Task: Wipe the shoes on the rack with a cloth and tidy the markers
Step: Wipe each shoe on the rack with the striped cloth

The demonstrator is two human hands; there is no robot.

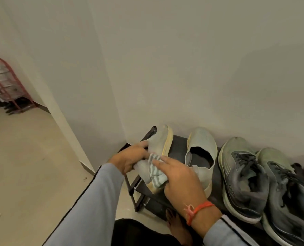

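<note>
Item 1. Left hand [129, 159]: reaches in from the lower left on a grey sleeve [87, 206], forearm rising toward the rack's left end. Its fingers curl round the near side of the pale slip-on shoe [161, 144] and steady it, tipped on edge. The fingertips are hidden behind the shoe and cloth.

Item 2. Pale slip-on shoe: leftmost on the rack [178, 144], rolled onto its side so the yellowed sole edge faces right. Its long axis runs from the heel, near the person, away to the toe at the wall. It lies directly under and between both hands, so neither has to travel.

Item 3. Striped cloth [154, 172]: bunched against the shoe's upper near the heel end, touching both hands, held from the right.

Item 4. Right hand [178, 180]: comes in from the lower right, an orange thread [197, 209] at the wrist, palm down over the cloth. Fingers are loosely together, the forefinger extended along the cloth and the others gathering it against the shoe. By judgement this is the wiping hand, and the stroke should follow the shoe's length toward the toe.

Item 5. Second pale slip-on [201, 157]: upright, just beside the first.

Item 6. Two grey laced trainers [243, 176]: further right, touching each other. No markers are visible.
</note>
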